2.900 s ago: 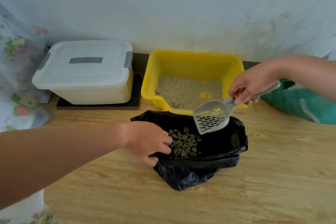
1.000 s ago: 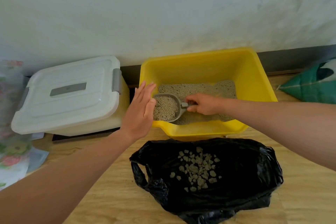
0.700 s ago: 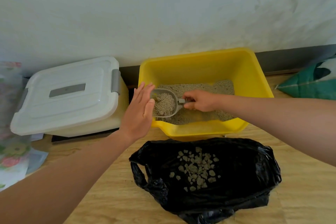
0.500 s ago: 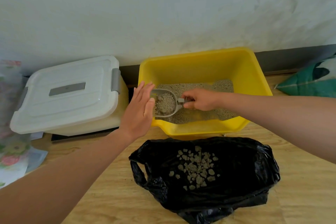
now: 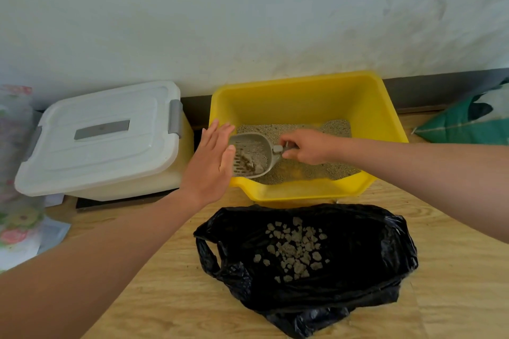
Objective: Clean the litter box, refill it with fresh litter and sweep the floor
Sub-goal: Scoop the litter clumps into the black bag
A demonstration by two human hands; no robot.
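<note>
A yellow litter box (image 5: 303, 96) is set on a wooden floor (image 5: 137, 297) against a pale wall (image 5: 248, 22), and a shallow layer of grey litter (image 5: 308, 170) is spread over its bottom. A grey slotted scoop (image 5: 249, 154) is held just above the litter at the box's left end, with a little litter and a darker clump lying in it. Its short handle is pinched by the curled fingers and thumb of the right hand (image 5: 305, 146), which is reached in over the box's right side. The left hand (image 5: 209, 165) is raised flat at the scoop's open end, its fingers straight and close together; whether the scoop is actually touched cannot be told. Just in front of the box a black plastic bag (image 5: 371, 256) is laid open on the floor, and a heap of pale litter clumps (image 5: 294, 248) is seen inside it. A white lidded bin (image 5: 104, 135) is placed just left of the box, and a green cushion (image 5: 468, 124) is seen at the far right.
</note>
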